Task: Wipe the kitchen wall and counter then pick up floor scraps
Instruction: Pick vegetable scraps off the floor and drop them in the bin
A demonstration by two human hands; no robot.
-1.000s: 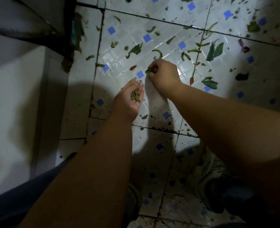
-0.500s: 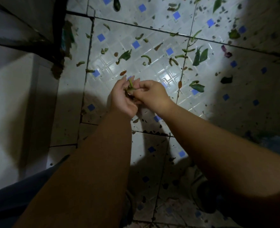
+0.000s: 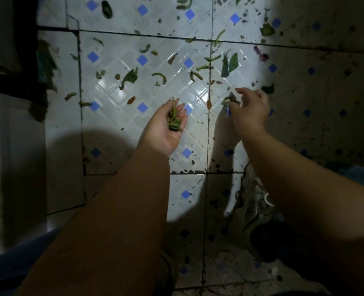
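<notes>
Cupped palm-up, the left hand [image 3: 166,127] cradles a small heap of green scraps [image 3: 173,120]; its fingers are nearly straight and relaxed, not curled round the load. Right hand [image 3: 248,112] hovers low over the floor [image 3: 117,124] with fingers bent toward the thumb above a leaf scrap [image 3: 230,100]; whether they already pinch it cannot be told.

Key relation: that leaf scrap lies at the right fingertips, and the collecting palm sits to their left, well apart, so a picked piece must travel leftward into the palm. An orange-brown bit [image 3: 208,104] lies between the two hands, its long axis running away from the person, nearer the right hand.

Remaining litter lies mostly beyond both hands. Bean-like curled pieces: about eight visible on the lit tile, e.g. one [image 3: 160,76] straight ahead of the left hand. Larger leaves: one pair [image 3: 229,64] ahead of the right hand, one crumpled leaf [image 3: 130,76] to the left of centre. One purple scrap [image 3: 261,54] lies at the shadow's edge. Small dark specks are too many to count.

One shoe [image 3: 255,210] shows under the right forearm.

Judged stage: floor pickup, well short of done.
</notes>
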